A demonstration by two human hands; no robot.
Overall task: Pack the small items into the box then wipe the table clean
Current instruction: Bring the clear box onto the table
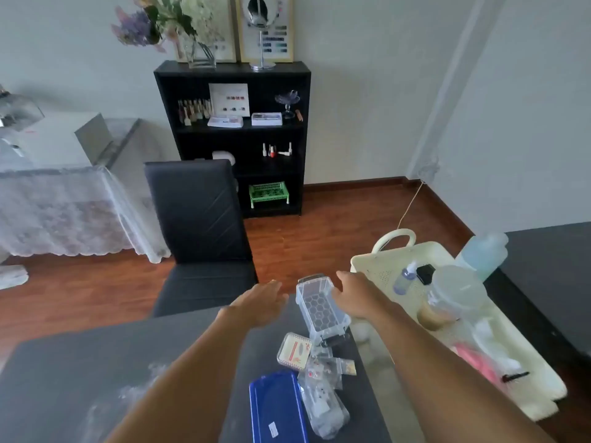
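Where both hands reach — clear box [321, 310], honeycomb-patterned floor, right grip [355, 297] touching it, left grip [260, 302] spread.

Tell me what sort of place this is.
Probably a home nail salon or manicure room: nail polish bottles and colour sample cards on the black shelf, and a standing mirror on top.

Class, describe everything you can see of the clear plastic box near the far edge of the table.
The clear plastic box looks like transparent, slightly bluish plastic, rectangular and open-topped, with a honeycomb pattern on its floor. It appears empty. It sits near the far edge of the dark table, its long side running away from the camera. The right hand touches its right wall; the left hand hovers apart to its left. Small packets lie just in front.
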